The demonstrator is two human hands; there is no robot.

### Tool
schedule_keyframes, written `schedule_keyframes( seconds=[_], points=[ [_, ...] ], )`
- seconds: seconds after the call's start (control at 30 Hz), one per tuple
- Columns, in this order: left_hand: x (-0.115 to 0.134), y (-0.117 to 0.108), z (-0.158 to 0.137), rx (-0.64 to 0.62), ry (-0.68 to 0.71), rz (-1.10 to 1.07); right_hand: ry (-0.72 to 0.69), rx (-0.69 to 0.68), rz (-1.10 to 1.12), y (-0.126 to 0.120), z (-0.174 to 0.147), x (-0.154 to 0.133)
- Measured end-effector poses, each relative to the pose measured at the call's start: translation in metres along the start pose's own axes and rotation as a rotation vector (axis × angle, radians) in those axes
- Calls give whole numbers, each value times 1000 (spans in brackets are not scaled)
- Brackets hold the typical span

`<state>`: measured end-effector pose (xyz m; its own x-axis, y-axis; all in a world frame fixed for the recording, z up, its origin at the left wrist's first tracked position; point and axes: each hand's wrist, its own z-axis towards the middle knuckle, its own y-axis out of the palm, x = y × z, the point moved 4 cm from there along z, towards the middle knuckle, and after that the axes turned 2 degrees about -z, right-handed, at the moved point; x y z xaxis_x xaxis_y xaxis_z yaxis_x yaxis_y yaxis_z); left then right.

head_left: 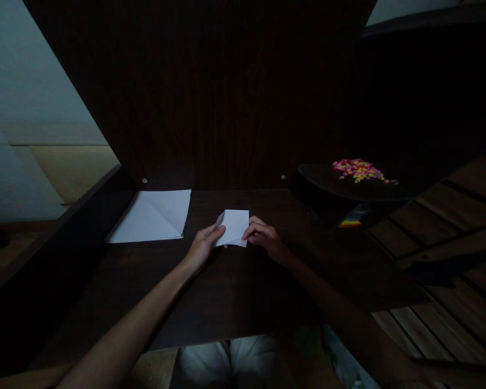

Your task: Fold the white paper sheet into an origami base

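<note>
A small folded white paper [235, 226] is held between both hands, above the middle of the dark desk. My left hand [204, 243] grips its left side, thumb on top and the other fingers mostly hidden beneath. At the lower right corner my right hand [263, 235] pinches the edge, its fingers curled. A fold line runs along the paper's left side, where a flap tilts up. To the left lies a stack of white paper sheets [154, 216], the top one with a diagonal crease.
A dark wooden panel [235, 108] rises behind the desk [210, 308]. On a rounded corner shelf [316, 175] at right sits a pile of small colourful pieces [358, 169]. Below it is a box with a yellow stripe [350, 222]. A low side board [56, 237] edges the left.
</note>
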<state>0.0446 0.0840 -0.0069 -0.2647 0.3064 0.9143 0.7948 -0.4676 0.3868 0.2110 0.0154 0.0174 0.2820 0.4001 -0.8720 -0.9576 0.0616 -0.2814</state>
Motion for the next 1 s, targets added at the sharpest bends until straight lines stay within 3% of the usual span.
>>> schedule_keyframes(
  seconds=[0.23, 0.57, 0.8, 1.0],
  points=[
    [12, 14, -10, -198, 226, 353, 154, 229, 287, 8, 0, 11],
    [19, 12, -15, -166, 351, 435, 295, 143, 448, 12, 0, -2],
    [18, 8, -15, -51, 361, 353, 271, 184, 373, 9, -3, 7],
    [20, 6, -14, 14, 294, 306, 329, 143, 122, 9, -6, 16]
  ],
)
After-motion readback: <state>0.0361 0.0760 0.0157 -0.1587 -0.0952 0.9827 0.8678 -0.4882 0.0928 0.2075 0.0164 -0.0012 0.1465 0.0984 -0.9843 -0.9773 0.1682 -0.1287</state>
